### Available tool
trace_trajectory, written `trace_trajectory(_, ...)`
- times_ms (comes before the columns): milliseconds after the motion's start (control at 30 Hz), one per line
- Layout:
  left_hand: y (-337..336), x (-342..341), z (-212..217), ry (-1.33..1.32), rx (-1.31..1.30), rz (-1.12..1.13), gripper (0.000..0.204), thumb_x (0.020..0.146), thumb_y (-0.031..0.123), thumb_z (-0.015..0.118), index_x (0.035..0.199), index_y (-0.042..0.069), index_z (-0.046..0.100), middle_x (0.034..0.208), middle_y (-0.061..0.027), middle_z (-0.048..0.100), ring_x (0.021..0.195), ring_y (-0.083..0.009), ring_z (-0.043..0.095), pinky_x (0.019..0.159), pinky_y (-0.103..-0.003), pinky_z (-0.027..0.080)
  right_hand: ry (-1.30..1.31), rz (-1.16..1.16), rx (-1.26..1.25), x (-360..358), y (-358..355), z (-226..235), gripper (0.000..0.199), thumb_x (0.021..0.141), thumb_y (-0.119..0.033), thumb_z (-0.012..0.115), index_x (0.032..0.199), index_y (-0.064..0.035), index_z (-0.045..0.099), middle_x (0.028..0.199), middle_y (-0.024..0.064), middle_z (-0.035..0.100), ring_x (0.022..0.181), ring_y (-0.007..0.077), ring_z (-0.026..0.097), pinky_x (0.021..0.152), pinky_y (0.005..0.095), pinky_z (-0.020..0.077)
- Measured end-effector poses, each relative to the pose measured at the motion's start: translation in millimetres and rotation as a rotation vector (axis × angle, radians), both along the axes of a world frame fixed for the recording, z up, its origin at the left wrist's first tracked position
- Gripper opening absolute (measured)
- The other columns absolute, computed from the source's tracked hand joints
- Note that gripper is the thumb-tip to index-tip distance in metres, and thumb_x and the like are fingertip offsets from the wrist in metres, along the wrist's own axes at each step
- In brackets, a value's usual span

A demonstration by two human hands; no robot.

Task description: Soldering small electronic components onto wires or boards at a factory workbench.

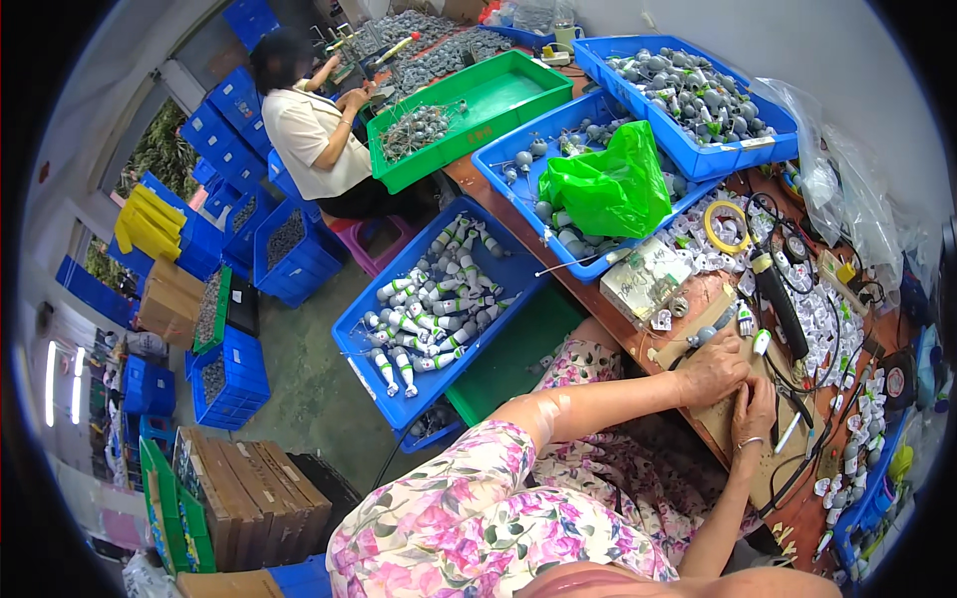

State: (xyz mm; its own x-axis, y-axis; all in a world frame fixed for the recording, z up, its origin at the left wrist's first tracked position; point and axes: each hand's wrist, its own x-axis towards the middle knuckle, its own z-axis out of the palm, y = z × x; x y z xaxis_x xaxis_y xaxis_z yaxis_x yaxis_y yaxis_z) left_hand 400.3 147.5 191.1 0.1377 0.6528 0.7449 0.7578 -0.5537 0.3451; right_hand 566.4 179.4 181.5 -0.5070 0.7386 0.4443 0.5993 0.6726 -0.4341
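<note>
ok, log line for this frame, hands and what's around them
left hand: pressing on brown board | right hand: beside it on board, grip unclear | nearby: black tool, yellow tape roll, blue tray

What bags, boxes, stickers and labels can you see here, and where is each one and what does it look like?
Green plastic bag: crumpled, shiny, lying in the middle blue bin.
Clear plastic bags: see-through, bunched at the table's far right edge.
White label: small strip on the front wall of the far blue bin.
Cardboard boxes: brown, rectangular, on the floor at lower left.
Yellow tape roll: a ring, lying on the table.
</note>
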Motion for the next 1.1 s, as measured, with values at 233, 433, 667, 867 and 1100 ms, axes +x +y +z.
trace_trajectory(233, 0, -1, 4, 0.045, -0.013, 0.0, 0.016, 0.077, 0.018, 0.066, 0.073, 0.007, 0.055, 0.078, -0.0071, 0.054, 0.086, -0.0263, 0.053, 0.093, -0.043, 0.037, -0.07, -0.025, 0.025, -2, 0, -2, 0.008, 0.086, -0.008, 0.055, 0.088, -0.0014, 0.052, 0.087, 0.0164, 0.053, 0.087, 0.0351, 0.053, 0.075, 0.0442, 0.0442)
trace_trajectory(433, -2, 0, 8, -0.026, 0.005, 0.012, 0.015, 0.075, 0.016, 0.065, 0.07, 0.007, 0.054, 0.076, -0.007, 0.053, 0.083, -0.0267, 0.053, 0.089, -0.041, 0.038, -0.108, -0.075, 0.025, -6, 2, 3, 0.009, 0.088, -0.013, 0.055, 0.089, -0.0036, 0.053, 0.085, 0.0148, 0.053, 0.086, 0.0349, 0.052, 0.075, 0.0446, 0.0416)
trace_trajectory(667, 15, 1, -12, 0.15, -0.008, 0.013, 0.006, 0.065, 0.01, 0.061, 0.069, 0.007, 0.057, 0.072, -0.0149, 0.058, 0.074, -0.033, 0.058, 0.079, -0.046, 0.045, -0.057, 0.02, 0.012, -1, 9, -5, 0.018, 0.078, -0.012, 0.064, 0.094, -0.0034, 0.061, 0.095, 0.0178, 0.061, 0.097, 0.0368, 0.057, 0.089, 0.0441, 0.0442)
trace_trajectory(867, 11, -1, -8, 0.218, -0.094, -0.042, 0.005, 0.076, 0.016, 0.067, 0.075, 0.012, 0.064, 0.075, -0.0044, 0.061, 0.079, -0.0247, 0.057, 0.084, -0.039, 0.04, -0.002, -0.034, 0.125, 0, 11, -19, 0.016, 0.079, -0.02, 0.061, 0.086, -0.006, 0.056, 0.09, 0.0128, 0.059, 0.092, 0.0329, 0.056, 0.084, 0.0432, 0.045)
trace_trajectory(1100, 10, -3, -4, 0.16, -0.093, -0.015, 0.007, 0.079, 0.017, 0.067, 0.082, 0.011, 0.064, 0.079, -0.0035, 0.063, 0.082, -0.0242, 0.057, 0.086, -0.037, 0.038, 0.181, -0.028, 0.08, -1, 12, -11, 0.013, 0.083, -0.017, 0.056, 0.087, -0.0042, 0.055, 0.084, 0.0142, 0.057, 0.084, 0.0345, 0.055, 0.079, 0.0429, 0.0447)
